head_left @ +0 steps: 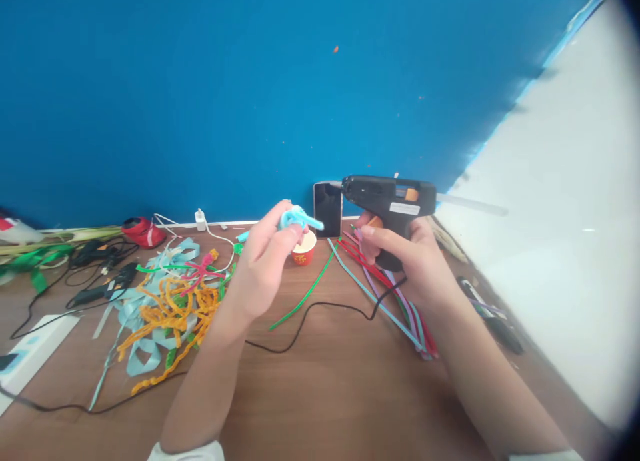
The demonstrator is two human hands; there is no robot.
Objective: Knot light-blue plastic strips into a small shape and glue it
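A black glue gun (385, 188) with an orange trigger is gripped by my right hand (410, 248), its nozzle pointing left. A clear glue stick (473, 203) sticks out of its back end. Between the thumb and fingers of my left hand (265, 261) is a coiled light blue pipe cleaner (297, 216), one end pointing right toward the gun. The nozzle and the pipe cleaner are apart. Behind my left fingers stands a small red paper cup (303, 253), partly hidden. A black cord (325, 305) runs from below the gun across the table.
A phone (328, 211) leans on the blue wall. Pipe cleaners in several colours (400, 308) lie under my right hand. At left are orange pipe cleaners (185, 308), light blue ribbon (143, 358), a white power strip (37, 354) and a red object (143, 233). Dark tools (500, 324) lie at right.
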